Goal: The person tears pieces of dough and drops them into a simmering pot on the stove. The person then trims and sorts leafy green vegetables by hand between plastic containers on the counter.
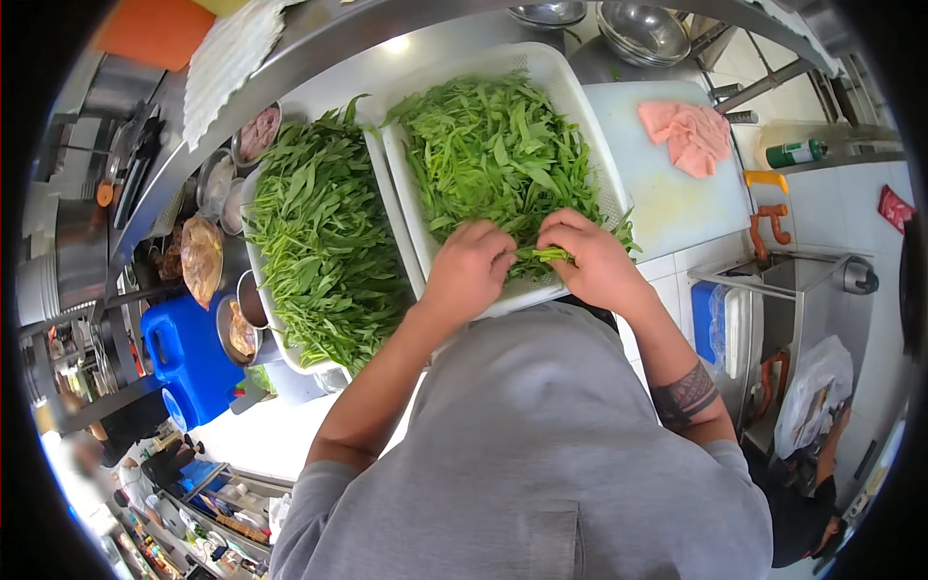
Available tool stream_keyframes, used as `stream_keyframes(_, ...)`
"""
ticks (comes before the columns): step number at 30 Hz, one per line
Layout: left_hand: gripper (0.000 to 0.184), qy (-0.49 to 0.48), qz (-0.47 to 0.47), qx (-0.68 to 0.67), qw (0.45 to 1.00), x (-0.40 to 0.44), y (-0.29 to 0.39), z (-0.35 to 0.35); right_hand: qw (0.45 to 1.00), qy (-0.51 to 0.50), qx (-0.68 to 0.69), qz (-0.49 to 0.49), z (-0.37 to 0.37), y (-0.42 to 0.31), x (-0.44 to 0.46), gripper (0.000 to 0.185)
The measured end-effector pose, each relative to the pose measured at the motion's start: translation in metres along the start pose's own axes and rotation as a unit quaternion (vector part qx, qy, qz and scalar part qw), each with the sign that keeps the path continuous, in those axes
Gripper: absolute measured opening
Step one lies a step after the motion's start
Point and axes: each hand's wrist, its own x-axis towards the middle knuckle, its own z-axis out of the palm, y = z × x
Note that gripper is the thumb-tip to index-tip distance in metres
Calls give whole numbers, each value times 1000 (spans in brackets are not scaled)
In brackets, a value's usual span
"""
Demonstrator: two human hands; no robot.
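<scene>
Currently both hands (476, 259) (592, 253) w/ stems (549, 254); green canister (797, 153) lbl illegible

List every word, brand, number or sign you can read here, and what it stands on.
None can be read.
Green canister: any print is too small and blurred.
Red item at far right: too blurred to read.
Blue jug and white basket: no lettering I can make out.

Stems (549, 254) partly hidden by fingers (500, 242); grey shirt (503, 454) cut by bottom edge; lower-left person (133, 425) blurred.
</scene>
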Motion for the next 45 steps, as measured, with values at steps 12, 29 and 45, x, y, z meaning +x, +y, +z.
stream_keyframes(12,50,113,58,189,974,66,-43,-17,936,164,297,97,-33,28,20,10)
stream_keyframes(29,99,-72,-75,367,924,138,-38,-57,921,-233,-277,144,43,31,40,36)
stream_keyframes(45,88,-195,-127,255,939,143,-19,-63,901,-351,-223,122,28,40,31,46)
